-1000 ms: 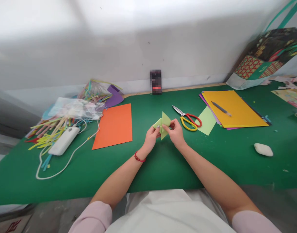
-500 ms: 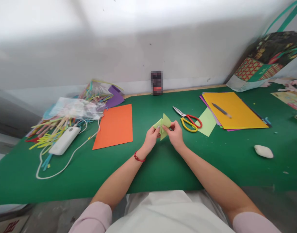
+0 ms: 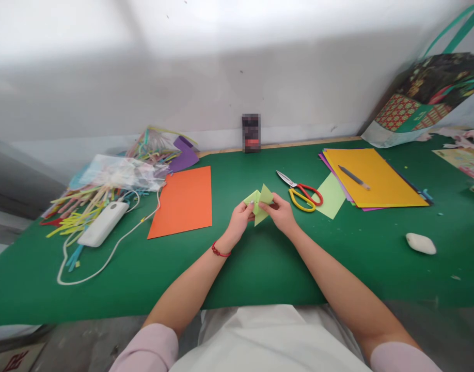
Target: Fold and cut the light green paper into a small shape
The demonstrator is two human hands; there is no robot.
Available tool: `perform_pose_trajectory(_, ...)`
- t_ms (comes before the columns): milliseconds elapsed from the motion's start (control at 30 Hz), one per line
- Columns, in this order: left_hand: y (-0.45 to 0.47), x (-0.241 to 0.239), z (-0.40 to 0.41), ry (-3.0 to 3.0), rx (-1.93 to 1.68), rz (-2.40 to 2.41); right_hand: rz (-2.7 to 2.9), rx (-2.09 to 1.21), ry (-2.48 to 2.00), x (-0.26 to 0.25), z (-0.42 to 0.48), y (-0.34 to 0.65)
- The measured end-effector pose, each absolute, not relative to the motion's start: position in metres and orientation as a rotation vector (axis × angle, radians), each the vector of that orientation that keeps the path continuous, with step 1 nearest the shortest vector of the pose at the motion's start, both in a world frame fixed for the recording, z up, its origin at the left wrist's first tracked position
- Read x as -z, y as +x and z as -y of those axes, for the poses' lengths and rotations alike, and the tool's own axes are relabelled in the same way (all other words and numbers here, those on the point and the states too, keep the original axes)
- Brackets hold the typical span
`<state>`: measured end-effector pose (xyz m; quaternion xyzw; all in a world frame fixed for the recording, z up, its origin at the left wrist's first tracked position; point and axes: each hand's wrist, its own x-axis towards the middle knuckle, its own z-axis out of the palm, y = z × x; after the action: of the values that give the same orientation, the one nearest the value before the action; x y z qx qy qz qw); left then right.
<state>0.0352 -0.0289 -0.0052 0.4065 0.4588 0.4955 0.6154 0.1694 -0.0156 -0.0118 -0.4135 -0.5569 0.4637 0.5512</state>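
A small piece of folded light-green paper (image 3: 265, 194) is held above the table between my two hands, with pointed flaps sticking out at the top, the left and the bottom. My left hand (image 3: 240, 219) pinches its left side, thumb on top. On its right side my right hand (image 3: 280, 211) grips it with thumb and fingers closed, the thumb near the centre folds. Fingers under the paper are partly hidden. Scissors (image 3: 299, 191) with one red and one yellow handle lie just right of my right hand, partly over a flat light-green sheet (image 3: 330, 197).
An orange sheet (image 3: 183, 204) lies left of my hands. Farther left are a white power bank (image 3: 104, 224) with a cable and colourful paper strips (image 3: 72, 219). To the right are stacked sheets with a yellow top (image 3: 384, 181), a pen (image 3: 353, 177), a white case (image 3: 421, 243) and a bag (image 3: 415, 111).
The top flap of the folded paper now looks narrower and stands more upright. My right hand has shifted slightly, and both hands still hold the paper.
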Motion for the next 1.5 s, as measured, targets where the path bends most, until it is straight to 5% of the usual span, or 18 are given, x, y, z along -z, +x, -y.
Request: perform_pose_trajectory(1500,0.032,0.016,0.019,0.838,-1.18,-1.111,1.484,-1.073,-1.004,0.01,0.01,0.176)
